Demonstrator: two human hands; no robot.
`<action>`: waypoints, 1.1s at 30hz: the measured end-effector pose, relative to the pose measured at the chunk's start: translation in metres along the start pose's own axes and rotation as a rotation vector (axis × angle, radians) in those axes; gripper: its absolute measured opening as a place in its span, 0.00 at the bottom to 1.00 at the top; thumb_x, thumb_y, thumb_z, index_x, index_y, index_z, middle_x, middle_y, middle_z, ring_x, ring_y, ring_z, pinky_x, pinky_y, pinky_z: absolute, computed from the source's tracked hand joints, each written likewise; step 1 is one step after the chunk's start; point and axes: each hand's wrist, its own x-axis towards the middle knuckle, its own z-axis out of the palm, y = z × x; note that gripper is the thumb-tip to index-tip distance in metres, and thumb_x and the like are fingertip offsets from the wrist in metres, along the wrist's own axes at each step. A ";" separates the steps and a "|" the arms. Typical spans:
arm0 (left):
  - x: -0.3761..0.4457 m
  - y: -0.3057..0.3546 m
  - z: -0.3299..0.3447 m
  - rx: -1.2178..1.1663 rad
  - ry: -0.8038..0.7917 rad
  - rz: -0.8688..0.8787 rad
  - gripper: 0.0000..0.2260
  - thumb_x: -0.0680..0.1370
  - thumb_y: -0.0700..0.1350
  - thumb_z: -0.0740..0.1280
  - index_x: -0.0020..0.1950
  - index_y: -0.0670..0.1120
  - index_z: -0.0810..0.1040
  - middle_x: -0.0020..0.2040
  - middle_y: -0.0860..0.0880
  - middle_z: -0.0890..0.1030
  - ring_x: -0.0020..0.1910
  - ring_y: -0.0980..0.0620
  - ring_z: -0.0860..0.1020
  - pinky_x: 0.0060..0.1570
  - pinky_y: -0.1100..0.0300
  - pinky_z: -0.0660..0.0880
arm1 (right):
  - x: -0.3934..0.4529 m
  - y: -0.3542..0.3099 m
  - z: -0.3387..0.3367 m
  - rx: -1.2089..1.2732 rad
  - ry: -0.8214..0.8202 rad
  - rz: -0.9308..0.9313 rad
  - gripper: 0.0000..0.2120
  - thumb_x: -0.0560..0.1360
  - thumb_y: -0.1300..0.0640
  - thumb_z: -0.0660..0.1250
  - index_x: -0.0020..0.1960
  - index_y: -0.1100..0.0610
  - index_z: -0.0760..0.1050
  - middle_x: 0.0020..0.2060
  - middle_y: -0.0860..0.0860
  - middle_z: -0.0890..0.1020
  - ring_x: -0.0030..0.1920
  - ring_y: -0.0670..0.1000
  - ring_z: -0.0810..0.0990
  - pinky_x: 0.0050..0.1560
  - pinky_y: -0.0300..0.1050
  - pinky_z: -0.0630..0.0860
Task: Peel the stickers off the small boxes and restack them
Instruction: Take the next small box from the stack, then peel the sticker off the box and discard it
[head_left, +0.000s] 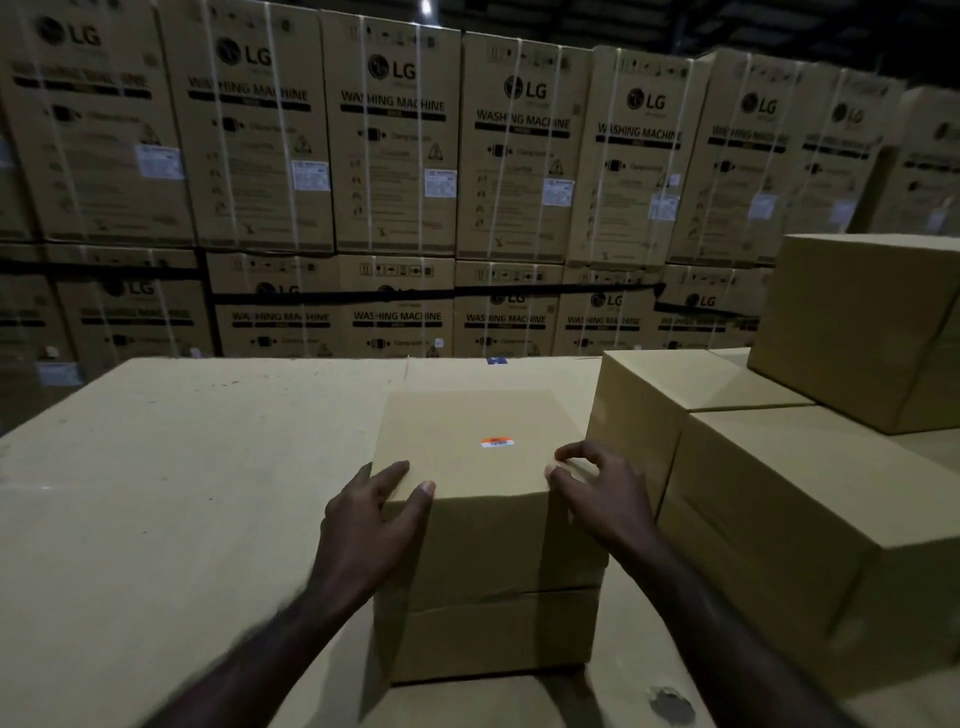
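Observation:
A small plain cardboard box (483, 499) stands in front of me on top of another box (488, 634). An orange and white sticker (497, 442) lies flat on its top face, right of the middle. My left hand (369, 525) grips the box's near left top corner, thumb on the front edge and fingers over the top. My right hand (597, 488) rests on the near right top corner with its fingers spread and bent, a little below and right of the sticker.
The boxes stand on a wide flat cardboard surface (182, 493). Plain boxes (779, 509) are stacked close on the right, one higher (862, 322) at the back right. A wall of large washing machine cartons (395, 156) fills the background.

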 end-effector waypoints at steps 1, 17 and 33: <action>0.002 -0.003 -0.001 -0.003 -0.008 -0.005 0.19 0.75 0.54 0.70 0.64 0.49 0.79 0.68 0.45 0.75 0.67 0.47 0.72 0.61 0.61 0.67 | 0.000 0.001 0.001 -0.036 0.000 -0.003 0.13 0.74 0.51 0.70 0.58 0.52 0.79 0.60 0.49 0.78 0.56 0.46 0.74 0.48 0.43 0.75; 0.081 0.012 0.026 0.637 -0.411 0.166 0.28 0.81 0.61 0.51 0.78 0.49 0.57 0.78 0.40 0.54 0.77 0.40 0.51 0.74 0.42 0.50 | 0.045 -0.031 0.025 -0.458 -0.228 -0.034 0.16 0.78 0.57 0.64 0.65 0.49 0.77 0.75 0.56 0.64 0.72 0.56 0.67 0.69 0.49 0.66; 0.078 0.004 0.034 0.681 -0.416 0.178 0.28 0.81 0.62 0.45 0.79 0.51 0.50 0.80 0.43 0.49 0.78 0.44 0.47 0.75 0.46 0.45 | 0.054 -0.050 0.040 -0.358 -0.275 -0.014 0.12 0.74 0.68 0.63 0.51 0.57 0.80 0.71 0.55 0.70 0.68 0.56 0.71 0.66 0.49 0.68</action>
